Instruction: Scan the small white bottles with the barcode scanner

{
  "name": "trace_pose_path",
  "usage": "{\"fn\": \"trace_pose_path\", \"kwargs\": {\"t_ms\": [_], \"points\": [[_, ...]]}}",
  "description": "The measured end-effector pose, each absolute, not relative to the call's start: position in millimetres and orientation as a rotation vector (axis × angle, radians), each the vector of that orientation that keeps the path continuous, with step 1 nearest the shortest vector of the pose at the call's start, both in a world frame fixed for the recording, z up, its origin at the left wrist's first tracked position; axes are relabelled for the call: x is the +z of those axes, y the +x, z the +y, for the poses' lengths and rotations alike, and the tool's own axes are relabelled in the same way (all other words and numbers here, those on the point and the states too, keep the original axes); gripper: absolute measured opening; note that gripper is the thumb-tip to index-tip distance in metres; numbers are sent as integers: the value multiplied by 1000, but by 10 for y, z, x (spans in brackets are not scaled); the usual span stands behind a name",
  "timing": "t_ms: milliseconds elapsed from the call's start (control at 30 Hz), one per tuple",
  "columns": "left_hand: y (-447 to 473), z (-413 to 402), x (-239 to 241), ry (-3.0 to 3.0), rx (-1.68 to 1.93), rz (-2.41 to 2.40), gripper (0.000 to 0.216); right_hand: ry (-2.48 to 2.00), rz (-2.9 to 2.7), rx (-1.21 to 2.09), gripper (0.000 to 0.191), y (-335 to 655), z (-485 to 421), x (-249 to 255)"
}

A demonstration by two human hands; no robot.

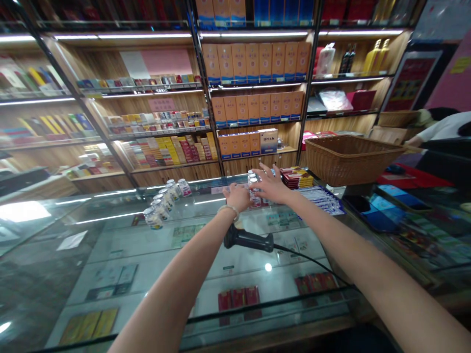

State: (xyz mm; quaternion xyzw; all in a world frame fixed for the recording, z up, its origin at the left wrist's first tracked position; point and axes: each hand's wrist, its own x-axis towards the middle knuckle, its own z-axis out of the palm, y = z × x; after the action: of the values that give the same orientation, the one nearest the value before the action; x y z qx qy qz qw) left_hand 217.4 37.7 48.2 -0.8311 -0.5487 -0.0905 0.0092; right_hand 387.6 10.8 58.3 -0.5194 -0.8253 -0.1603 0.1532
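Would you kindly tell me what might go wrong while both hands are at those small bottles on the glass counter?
1. The small bottles stand packed together between the left hand and the right hand; a nudge could topple some onto the glass counter.
2. The scanner lies close by the left forearm, so drawing back might knock it.

This is a shop. Lit wall shelves (158, 130) hold rows of small packets and orange boxes (257, 61). A glass display worktop (110, 230) shows goods beneath, with a barcode scanner (248, 239) lying on it and a wicker basket (349, 159) at its far right corner.
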Motion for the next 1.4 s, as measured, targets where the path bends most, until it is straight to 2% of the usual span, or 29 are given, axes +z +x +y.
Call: {"fn": "trace_pose_path", "kwargs": {"t_ms": [133, 367, 633, 767, 867, 1000, 1167, 1400], "points": [[2199, 407, 444, -2597, -227, -1740, 40, -1504, -2330, -476, 29, 3887, 137, 462], [2194, 470, 419, -2595, -134, -1775, 36, -1529, -2244, -447, 32, 3881, 165, 313], [2136, 446, 537, -2593, -72, -1728, 43, -1451, -2103, -558, 69, 3971, 96, 52], [1985, 398, 632, -2538, -224, -1571, 53, -1465, -1979, -608, 63, 3993, 51, -106], [1840, 413, 686, -2522, -508, -1162, 52, -1444, -1960, -626, 58, 3990, 26, -187], [1681, 508, 704, -2581, -443, -841, 55, -1399, -1974, -654, 57, 3984, 10, -253], [1610, 601, 554, -2563, -407, -822, 64, -1380, -1963, -689, 57, 3944, 26, -310], [1621, 674, 268, -2519, -600, -959, 66, -1388, -1952, -693, 56, 3928, 62, -349]]}}
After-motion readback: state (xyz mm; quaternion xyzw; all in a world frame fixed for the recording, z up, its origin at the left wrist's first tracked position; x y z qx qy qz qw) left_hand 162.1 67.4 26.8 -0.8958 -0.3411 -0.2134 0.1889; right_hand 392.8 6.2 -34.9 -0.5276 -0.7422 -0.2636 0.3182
